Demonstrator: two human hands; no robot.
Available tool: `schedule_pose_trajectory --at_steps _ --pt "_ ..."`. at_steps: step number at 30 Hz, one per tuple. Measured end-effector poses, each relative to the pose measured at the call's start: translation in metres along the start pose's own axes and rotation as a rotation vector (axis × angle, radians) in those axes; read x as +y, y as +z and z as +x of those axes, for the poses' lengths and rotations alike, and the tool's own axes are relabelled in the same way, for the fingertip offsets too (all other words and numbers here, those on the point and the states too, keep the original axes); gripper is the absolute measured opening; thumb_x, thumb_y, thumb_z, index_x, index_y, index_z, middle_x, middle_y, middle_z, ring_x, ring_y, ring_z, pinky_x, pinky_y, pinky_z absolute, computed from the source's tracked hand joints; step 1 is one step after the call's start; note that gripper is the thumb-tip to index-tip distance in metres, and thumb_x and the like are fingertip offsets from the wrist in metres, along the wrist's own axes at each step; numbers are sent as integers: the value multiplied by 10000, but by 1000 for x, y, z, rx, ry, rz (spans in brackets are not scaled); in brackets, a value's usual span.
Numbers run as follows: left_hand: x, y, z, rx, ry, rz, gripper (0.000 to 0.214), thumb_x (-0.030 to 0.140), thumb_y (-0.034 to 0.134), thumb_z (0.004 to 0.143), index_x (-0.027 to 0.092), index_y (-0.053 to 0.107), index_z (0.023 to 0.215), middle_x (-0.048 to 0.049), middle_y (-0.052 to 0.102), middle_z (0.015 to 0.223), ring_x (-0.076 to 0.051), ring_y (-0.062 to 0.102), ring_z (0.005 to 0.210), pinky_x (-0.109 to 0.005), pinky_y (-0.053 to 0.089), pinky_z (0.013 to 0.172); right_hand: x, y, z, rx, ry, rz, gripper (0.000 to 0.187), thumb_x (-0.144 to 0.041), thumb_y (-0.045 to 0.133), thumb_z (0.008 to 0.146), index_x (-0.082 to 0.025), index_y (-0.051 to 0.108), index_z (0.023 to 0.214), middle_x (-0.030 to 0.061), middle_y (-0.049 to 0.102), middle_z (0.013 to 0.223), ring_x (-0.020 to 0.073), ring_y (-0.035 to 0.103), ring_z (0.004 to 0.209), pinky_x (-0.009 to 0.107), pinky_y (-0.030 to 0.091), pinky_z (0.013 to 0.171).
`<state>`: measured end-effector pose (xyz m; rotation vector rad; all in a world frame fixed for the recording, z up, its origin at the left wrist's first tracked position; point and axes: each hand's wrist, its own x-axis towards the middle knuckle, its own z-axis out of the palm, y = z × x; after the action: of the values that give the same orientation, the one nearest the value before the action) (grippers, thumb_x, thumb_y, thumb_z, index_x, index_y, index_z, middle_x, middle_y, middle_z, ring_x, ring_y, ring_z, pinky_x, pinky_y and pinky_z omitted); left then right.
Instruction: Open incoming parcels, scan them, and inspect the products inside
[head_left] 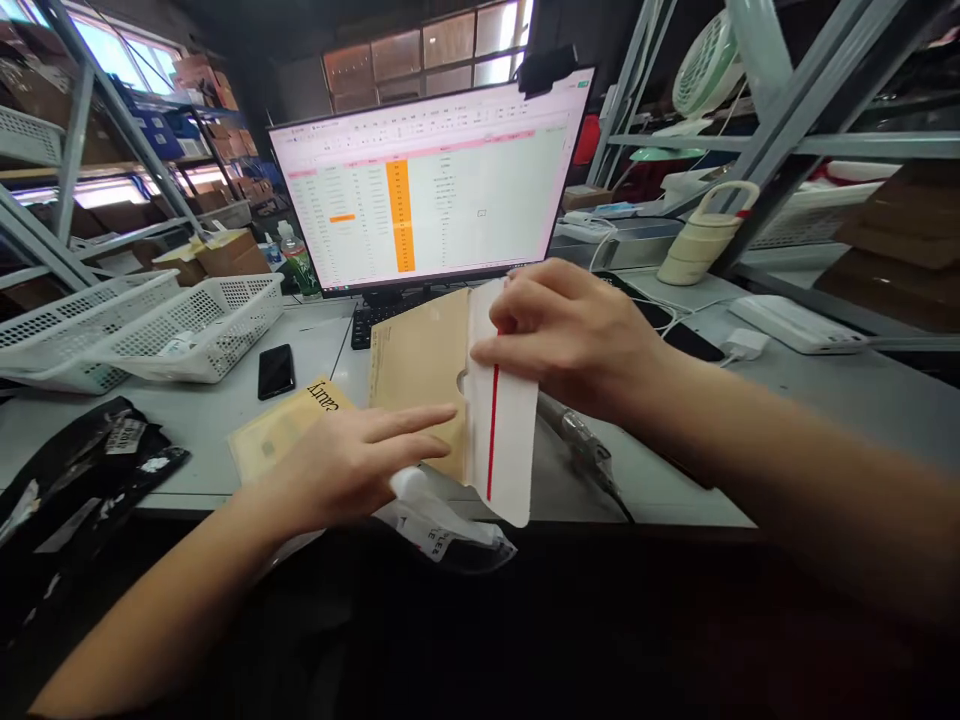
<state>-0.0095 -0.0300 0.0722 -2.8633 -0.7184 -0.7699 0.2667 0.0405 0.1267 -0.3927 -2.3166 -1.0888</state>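
Note:
A brown cardboard mailer envelope lies tilted over the desk in front of me, its white flap with a red strip turned out to the right. My right hand has its fingers closed on the upper part of that flap. Over the mailer's lower left, my left hand has fingers stretched out toward the flap's fold. Just below the left hand is a crumpled clear plastic bag with printed letters. Beside the left wrist, a yellow printed packet lies on the desk, partly covered by the hand.
A monitor showing a spreadsheet stands behind a keyboard. White plastic baskets, a black phone and black plastic bags are on the left. A cream tumbler and a white power bank stand right.

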Motion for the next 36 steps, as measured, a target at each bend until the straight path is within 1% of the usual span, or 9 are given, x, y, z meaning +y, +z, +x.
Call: schedule_pose_trajectory --at_steps 4,7,10,14,22,27,30,33,36 --pt "19 -15 28 -93 178 260 443 61 493 897 221 557 1305 -23 643 1376 -171 666 850 -316 490 625 1 -29 28 -49 -27 120 369 -154 386 1024 -199 656 776 30 594 988 206 540 1039 436 513 892" --pt "35 -26 31 -102 216 365 283 104 483 945 210 617 1171 -19 694 1139 -166 600 760 -320 438 578 -4 -45 34 -43 -49 192 404 -163 347 1041 -204 648 774 1 623 990 207 566 1099 540 479 1015" --pt "47 -36 21 -86 192 413 184 105 470 969 189 631 1004 -22 661 996 -156 568 756 -309 428 596 -9 -52 28 48 -88 230 325 -153 413 1028 -198 646 807 3 648 971 200 564 1108 486 518 1011" --pt "57 -43 4 -84 202 433 169 117 473 978 183 624 1012 -19 655 943 -153 533 716 -307 400 586 -20 -58 16 173 -174 231 272 -136 457 1010 -194 625 804 5 657 959 185 571 1089 453 536 1037" --pt "76 -44 -15 -121 257 448 140 125 542 961 188 608 855 -4 655 872 -147 519 688 -314 375 584 -55 -89 5 161 -185 221 245 -142 510 999 -192 682 832 2 705 870 177 648 1016 470 490 1143" --pt "78 -46 -24 -76 288 461 135 108 558 948 188 631 867 -25 706 1056 -159 618 855 -288 433 638 -61 -89 -11 115 -133 240 244 -158 475 1014 -221 698 939 22 738 1019 175 653 1078 459 493 1133" --pt "77 -47 -25 -116 268 469 163 125 543 956 186 609 820 -19 706 984 -148 612 774 -287 429 617 -64 -87 -15 93 -121 261 230 -152 482 1006 -212 700 960 37 744 1023 186 650 1099 475 495 1120" --pt "78 -47 -21 -185 244 469 124 157 519 969 201 635 974 -13 665 873 -145 566 682 -287 406 570 -65 -85 -13 89 -120 263 200 -140 515 988 -194 705 954 50 745 1021 193 651 1096 480 490 1118" --pt "81 -46 -16 -233 190 490 359 137 507 956 232 549 1300 -10 630 874 -151 559 689 -275 398 538 -65 -83 -11 88 -131 264 172 -139 544 975 -186 708 958 59 743 1027 194 651 1095 493 486 1112"
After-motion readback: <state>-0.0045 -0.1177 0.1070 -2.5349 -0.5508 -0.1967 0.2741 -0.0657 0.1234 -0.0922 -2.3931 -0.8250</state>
